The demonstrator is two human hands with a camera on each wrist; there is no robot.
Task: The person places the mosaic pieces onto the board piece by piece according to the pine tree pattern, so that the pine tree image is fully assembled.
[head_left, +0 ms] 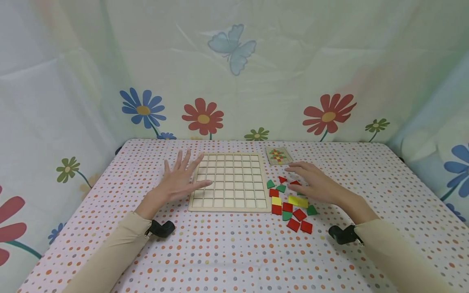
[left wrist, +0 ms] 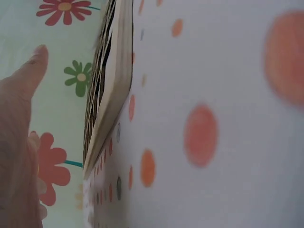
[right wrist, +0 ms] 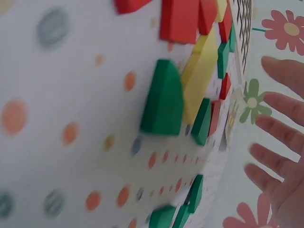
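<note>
A pale wooden board (head_left: 227, 210) with a grid of square recesses lies flat on the spotted cloth. My left hand (head_left: 179, 179) hovers at its left edge, fingers spread, thumb extended over the grid, nothing held. My right hand (head_left: 316, 181) is above the loose coloured tiles to the right of the board, fingers extended and holding nothing. Among those tiles are red squares (head_left: 306, 227), yellow squares (head_left: 298, 201) and green rounded pieces (right wrist: 164, 97). The right wrist view shows more green pieces (right wrist: 195, 194), which the right hand and forearm hide in the head view.
A small card (head_left: 278, 156) with a red, green and yellow pattern lies behind the tiles, near the board's back right corner. A floral curtain (head_left: 278, 81) hangs behind the table. Dotted cloth (head_left: 220, 260) covers the tabletop.
</note>
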